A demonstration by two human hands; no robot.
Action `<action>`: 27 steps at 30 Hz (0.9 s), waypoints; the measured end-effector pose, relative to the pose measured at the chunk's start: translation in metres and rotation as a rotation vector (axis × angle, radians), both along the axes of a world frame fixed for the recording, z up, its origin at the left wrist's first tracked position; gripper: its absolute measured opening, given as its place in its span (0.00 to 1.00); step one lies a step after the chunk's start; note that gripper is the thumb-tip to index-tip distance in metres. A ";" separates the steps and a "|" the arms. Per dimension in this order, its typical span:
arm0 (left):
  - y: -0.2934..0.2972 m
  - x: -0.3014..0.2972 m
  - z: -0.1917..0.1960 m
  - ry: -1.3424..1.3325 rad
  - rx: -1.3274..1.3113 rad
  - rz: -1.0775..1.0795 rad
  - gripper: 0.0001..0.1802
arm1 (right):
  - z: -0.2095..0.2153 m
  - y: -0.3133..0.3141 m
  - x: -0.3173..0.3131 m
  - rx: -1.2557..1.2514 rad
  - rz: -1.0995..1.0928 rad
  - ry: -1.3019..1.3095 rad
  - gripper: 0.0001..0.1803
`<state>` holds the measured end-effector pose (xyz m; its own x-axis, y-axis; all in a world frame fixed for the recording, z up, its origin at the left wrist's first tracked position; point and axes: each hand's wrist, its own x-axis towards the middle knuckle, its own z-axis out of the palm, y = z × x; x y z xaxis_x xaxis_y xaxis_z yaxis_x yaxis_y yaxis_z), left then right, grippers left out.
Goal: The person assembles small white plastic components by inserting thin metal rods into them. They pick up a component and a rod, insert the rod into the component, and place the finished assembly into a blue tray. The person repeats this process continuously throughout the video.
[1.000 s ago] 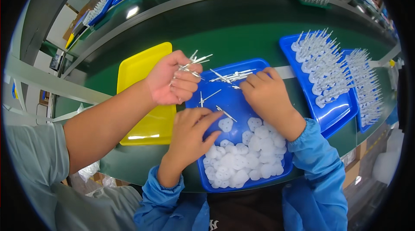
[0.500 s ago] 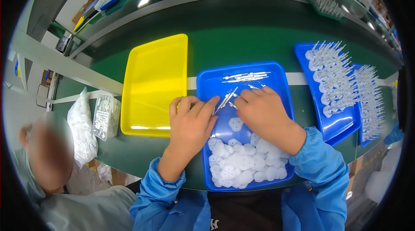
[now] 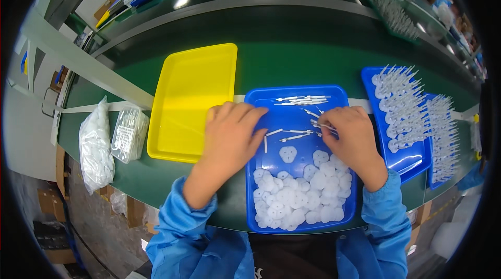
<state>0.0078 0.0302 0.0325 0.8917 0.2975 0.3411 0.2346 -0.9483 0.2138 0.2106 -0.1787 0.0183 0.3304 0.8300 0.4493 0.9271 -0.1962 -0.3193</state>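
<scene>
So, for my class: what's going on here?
A person is working bare-handed at a blue tray. The right hand has its fingers at some thin white sticks; whether it grips any is hard to tell. The left hand is open by the tray's left edge. More sticks lie at the far end, with white discs piled nearest the person. To the right, another blue tray holds discs with sticks standing up.

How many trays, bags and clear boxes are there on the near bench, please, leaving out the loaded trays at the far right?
Trays: 2 (one yellow tray, one blue tray)
Bags: 1 (clear plastic bag)
Clear boxes: 1 (clear plastic box)
Total: 4
</scene>
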 end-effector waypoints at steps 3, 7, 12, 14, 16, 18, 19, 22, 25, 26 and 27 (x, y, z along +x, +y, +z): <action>-0.004 -0.021 0.014 0.177 0.060 -0.014 0.29 | 0.001 0.006 -0.003 0.037 0.086 0.098 0.10; -0.020 -0.018 0.014 0.216 0.088 -0.097 0.30 | -0.004 0.022 -0.020 -0.151 0.304 0.220 0.09; -0.002 0.000 -0.018 0.145 0.063 -0.094 0.29 | -0.018 0.026 -0.006 -0.052 0.088 -0.022 0.10; -0.002 0.003 -0.017 0.110 0.038 -0.088 0.28 | -0.012 0.014 -0.008 -0.018 0.046 0.060 0.10; -0.002 0.007 -0.016 0.068 0.048 -0.086 0.27 | -0.013 0.006 -0.008 -0.040 0.015 0.011 0.10; -0.001 0.010 -0.018 0.018 0.092 -0.081 0.25 | -0.016 0.001 -0.006 -0.055 -0.003 -0.053 0.10; 0.003 0.012 -0.022 0.025 0.145 -0.086 0.24 | -0.017 0.000 -0.004 -0.059 -0.005 -0.092 0.11; 0.012 0.022 -0.032 0.018 0.269 -0.101 0.20 | -0.015 -0.002 -0.002 -0.056 -0.016 -0.139 0.12; 0.018 0.035 -0.027 0.007 0.311 -0.111 0.17 | -0.014 0.001 -0.001 -0.035 -0.028 -0.147 0.13; 0.021 0.039 -0.026 0.030 0.308 -0.115 0.16 | -0.015 0.003 0.000 -0.026 -0.030 -0.148 0.13; 0.024 0.042 -0.025 0.052 0.306 -0.120 0.15 | -0.017 0.003 0.000 -0.011 -0.033 -0.122 0.13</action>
<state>0.0501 0.0543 0.0080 0.9328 0.0797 0.3515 0.1200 -0.9883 -0.0942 0.2102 -0.1752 0.0012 0.3006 0.8249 0.4787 0.9521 -0.2297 -0.2020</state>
